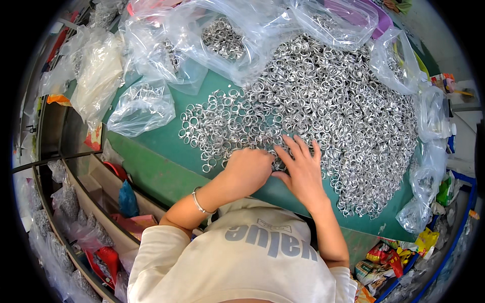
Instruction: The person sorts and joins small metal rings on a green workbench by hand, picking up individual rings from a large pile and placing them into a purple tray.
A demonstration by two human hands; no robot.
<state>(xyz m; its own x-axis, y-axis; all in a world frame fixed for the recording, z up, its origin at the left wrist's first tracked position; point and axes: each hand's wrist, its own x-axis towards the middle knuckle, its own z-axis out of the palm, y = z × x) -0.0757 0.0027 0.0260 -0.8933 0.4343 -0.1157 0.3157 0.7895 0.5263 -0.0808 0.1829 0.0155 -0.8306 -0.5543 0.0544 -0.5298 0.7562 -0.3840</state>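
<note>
A large heap of silver metal rings (pixel 348 116) spreads over the green tabletop (pixel 166 154). A thinner scatter of rings (pixel 217 118) lies to its left. At the near edge of the scatter, my left hand (pixel 249 169) is closed, its fingers bent down among the rings; whatever they may grip is hidden. Just to its right, my right hand (pixel 304 174) lies palm down with fingers spread, touching rings at the heap's near edge. Its index finger and thumb point toward my left hand, almost meeting it. A silver bangle (pixel 198 201) circles my left wrist.
Clear plastic bags with rings (pixel 144 106) line the far and left table edges. More bags (pixel 429 171) hang along the right edge. A purple container (pixel 381 20) stands at the far right. Drawers (pixel 108 187) sit at lower left, colourful packets (pixel 389 255) at lower right.
</note>
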